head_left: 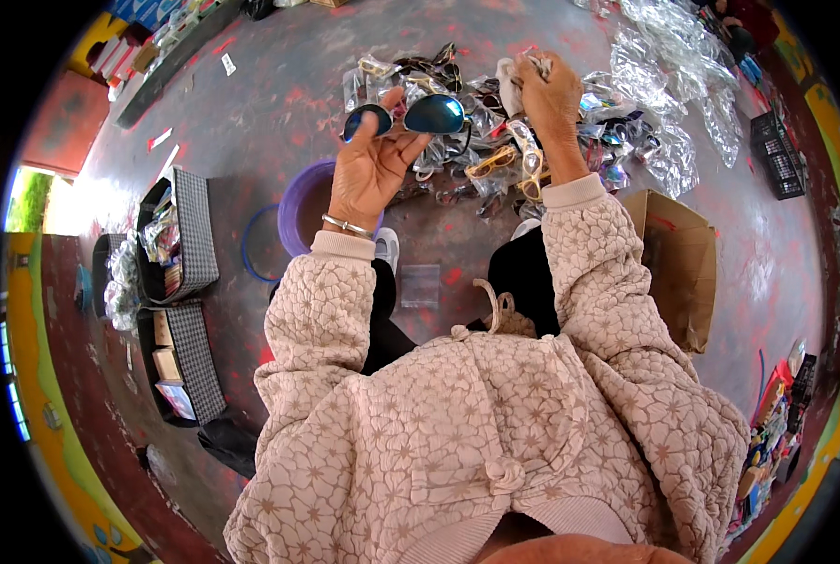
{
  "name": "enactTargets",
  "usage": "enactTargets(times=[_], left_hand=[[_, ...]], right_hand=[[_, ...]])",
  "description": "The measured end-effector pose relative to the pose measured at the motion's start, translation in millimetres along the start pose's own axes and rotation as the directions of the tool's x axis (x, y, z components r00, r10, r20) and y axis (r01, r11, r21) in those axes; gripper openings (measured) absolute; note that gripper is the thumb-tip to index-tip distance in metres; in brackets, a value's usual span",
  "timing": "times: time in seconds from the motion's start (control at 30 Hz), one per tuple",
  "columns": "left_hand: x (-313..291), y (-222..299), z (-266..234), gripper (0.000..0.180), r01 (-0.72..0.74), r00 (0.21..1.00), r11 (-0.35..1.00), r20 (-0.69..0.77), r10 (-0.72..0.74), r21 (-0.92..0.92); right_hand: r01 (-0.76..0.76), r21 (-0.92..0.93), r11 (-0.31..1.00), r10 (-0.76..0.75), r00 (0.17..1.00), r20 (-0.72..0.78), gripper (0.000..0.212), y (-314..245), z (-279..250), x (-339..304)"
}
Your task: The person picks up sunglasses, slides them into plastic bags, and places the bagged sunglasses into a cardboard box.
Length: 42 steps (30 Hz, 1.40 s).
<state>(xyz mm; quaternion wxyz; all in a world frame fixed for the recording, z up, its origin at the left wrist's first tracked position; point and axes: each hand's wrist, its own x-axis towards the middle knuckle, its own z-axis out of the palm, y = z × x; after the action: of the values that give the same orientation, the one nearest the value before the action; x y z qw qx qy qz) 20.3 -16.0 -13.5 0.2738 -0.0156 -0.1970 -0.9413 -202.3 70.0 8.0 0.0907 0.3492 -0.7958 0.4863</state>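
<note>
My left hand (371, 164) holds up a pair of sunglasses (411, 117) with blue mirrored lenses, thumb and fingers pinching the frame near the bridge. My right hand (549, 92) is raised beside it and grips a small white cloth (511, 85). Below and behind both hands lies a heap of sunglasses (495, 160) on the floor, some in clear plastic sleeves, among them a yellow-framed pair (491, 162). A silver bangle circles my left wrist.
A purple plastic tub (300, 202) stands left of my left hand. An open cardboard box (678, 263) sits to the right. Crumpled clear plastic bags (669, 66) lie at the top right. Checked open boxes (190, 244) with packets stand at the left. A black crate (779, 155) is at the far right.
</note>
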Motion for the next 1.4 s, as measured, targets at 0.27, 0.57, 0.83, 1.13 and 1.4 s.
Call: enactTargets(times=[0.27,0.57,0.83,1.13,1.4], left_hand=[[-1,-14,9,0.043,0.076,0.983,0.872,-0.182,0.014,0.483],[-13,-16,27,0.044,0.313,0.948,0.644,-0.188,-0.257,0.698],[-2,4,32,0.049,0.017,0.972,0.808,-0.200,0.125,0.589],[10,-7,41,0.044,-0.194,0.967,0.771,-0.012,0.253,0.606],[6,-1,47,0.054,-0.054,0.996,0.789,0.094,-0.004,0.612]], right_hand=[[0.378,0.383,0.843,-0.441,0.893,0.087,0.015,-67,-11,-33],[0.645,-0.035,0.763,-0.620,0.747,0.239,0.008,-37,39,-31],[-0.291,0.319,0.902,0.125,0.882,0.454,0.026,4,-31,11],[-0.741,0.326,0.587,0.164,0.503,0.848,0.062,-15,-28,-13],[-0.659,0.485,0.574,-0.101,0.531,0.841,0.016,-15,-30,-20]])
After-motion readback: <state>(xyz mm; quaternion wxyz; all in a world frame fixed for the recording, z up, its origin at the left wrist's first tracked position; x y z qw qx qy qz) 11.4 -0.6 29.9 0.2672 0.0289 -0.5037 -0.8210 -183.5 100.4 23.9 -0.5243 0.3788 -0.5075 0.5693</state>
